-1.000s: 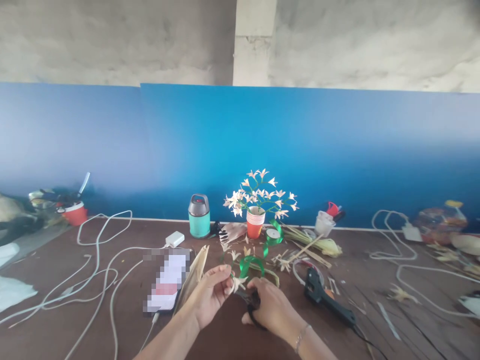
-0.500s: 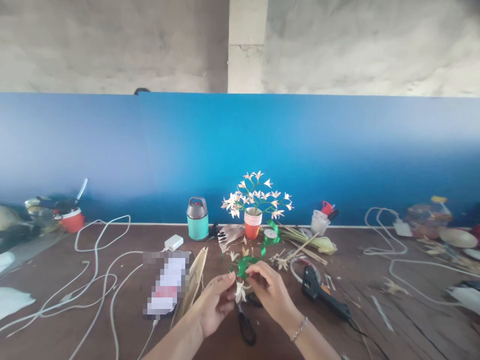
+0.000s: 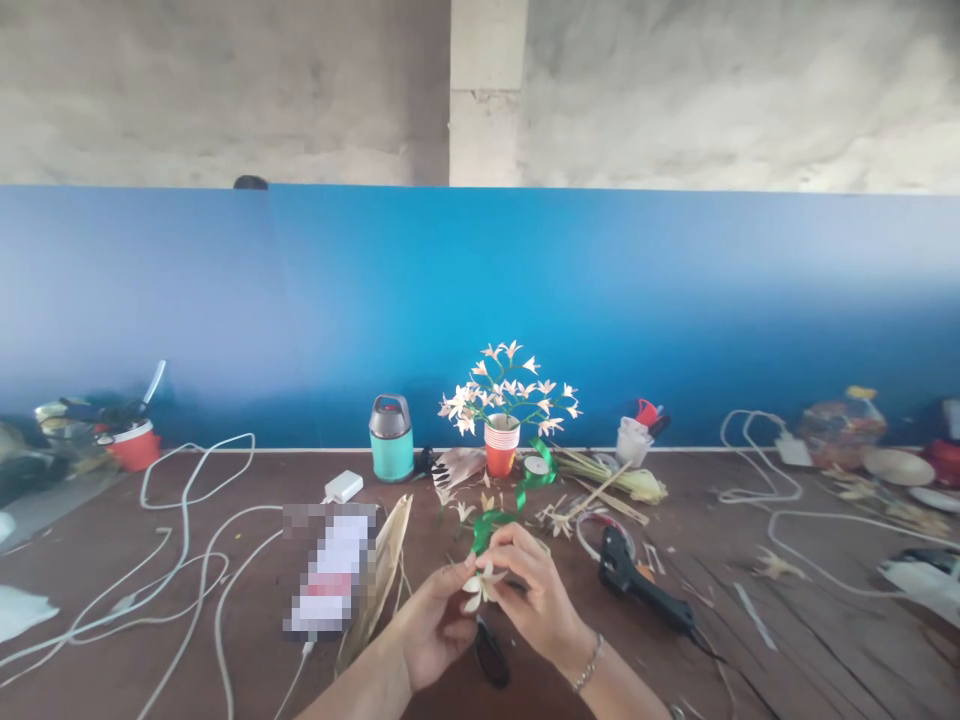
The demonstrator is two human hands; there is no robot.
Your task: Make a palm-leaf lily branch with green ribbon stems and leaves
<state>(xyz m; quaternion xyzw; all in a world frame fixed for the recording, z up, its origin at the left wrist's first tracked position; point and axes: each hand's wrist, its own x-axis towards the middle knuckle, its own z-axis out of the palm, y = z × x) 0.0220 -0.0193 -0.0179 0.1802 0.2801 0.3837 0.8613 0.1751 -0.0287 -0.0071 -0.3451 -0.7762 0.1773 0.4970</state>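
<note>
Between fingers (image 3: 462, 573), white flower (image 3: 480, 588) face-on

No lettering, brand, number or sign is legible in this view. The screen of the dark-edged rectangular phone (image 3: 330, 572) is obscured by coarse pixel blocks in white, grey and pink; the yellow mark on the red-and-white paper cup (image 3: 499, 462) is too small to resolve.

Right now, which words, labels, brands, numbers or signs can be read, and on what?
No text can be read.
Phone: its screen is pixelated, nothing legible.
Center orange cup: any print is too small.
Yellow-lidded container: too blurred to read.
</note>
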